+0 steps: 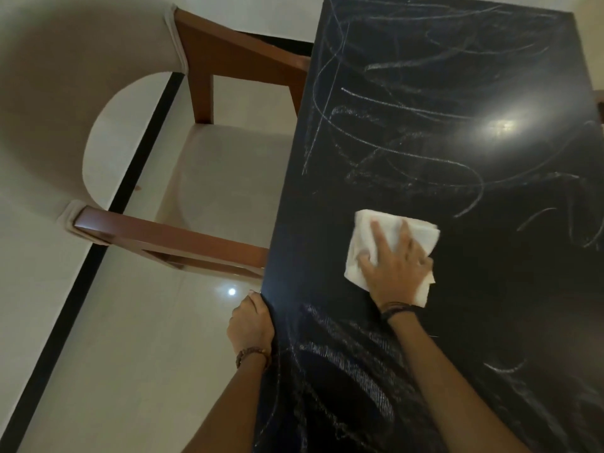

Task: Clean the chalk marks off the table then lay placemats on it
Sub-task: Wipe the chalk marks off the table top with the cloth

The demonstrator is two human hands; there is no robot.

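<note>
Head view: white cloth is being pressed flat w/ spread right hand at table centre; left hand is gripping 9 o'clock edge. Chalk marks left at 12 & 6; mats not yet laid.

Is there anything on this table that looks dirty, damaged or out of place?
Yes. White chalk marks cover the black table, both far and near. The right hand presses a white cloth flat on it; the left hand grips the edge. Nothing looks damaged.
</note>
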